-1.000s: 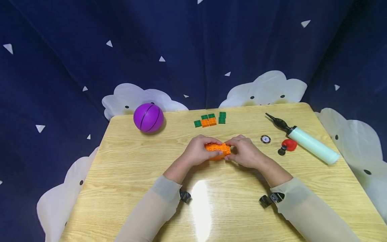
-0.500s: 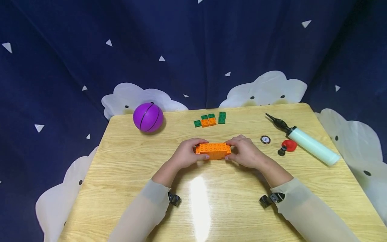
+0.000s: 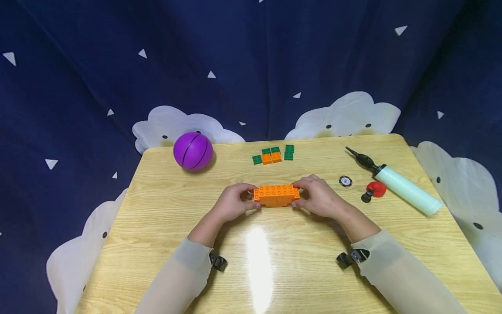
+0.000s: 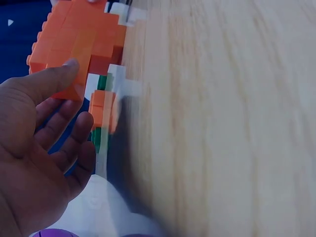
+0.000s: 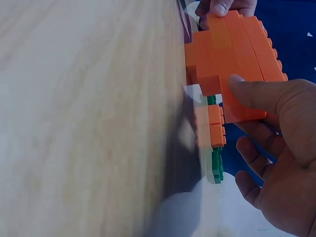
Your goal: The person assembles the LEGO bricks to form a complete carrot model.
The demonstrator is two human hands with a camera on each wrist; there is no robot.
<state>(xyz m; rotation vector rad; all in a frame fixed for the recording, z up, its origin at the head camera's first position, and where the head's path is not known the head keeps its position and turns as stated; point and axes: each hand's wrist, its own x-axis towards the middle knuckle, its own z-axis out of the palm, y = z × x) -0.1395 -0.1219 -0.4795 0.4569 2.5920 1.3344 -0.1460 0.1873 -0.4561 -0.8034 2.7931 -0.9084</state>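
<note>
A block built of joined orange toy bricks point(image 3: 276, 197) lies crosswise in the middle of the head view, studs up. Its lower part is narrower than its top, so the ends overhang in steps. My left hand point(image 3: 231, 203) pinches the left end, thumb on the near face and fingers behind. At the other end, my right hand point(image 3: 319, 198) grips the same way. Both wrist views show the stepped orange side point(image 4: 81, 37) with a thumb pressed on it. Whether the block's underside touches the table cannot be told.
Behind the hands lie loose orange bricks point(image 3: 271, 158) and green bricks point(image 3: 289, 152). A purple ball point(image 3: 193, 151) sits at the back left of the wooden table point(image 3: 164, 209). Rightward are a chip point(image 3: 345, 181), a red item point(image 3: 377, 189), a black knob point(image 3: 366, 196) and a hand pump point(image 3: 408, 190).
My left hand has slid left along the orange block, from across its front to its left end, uncovering the studs. My right hand stays at the right end.
</note>
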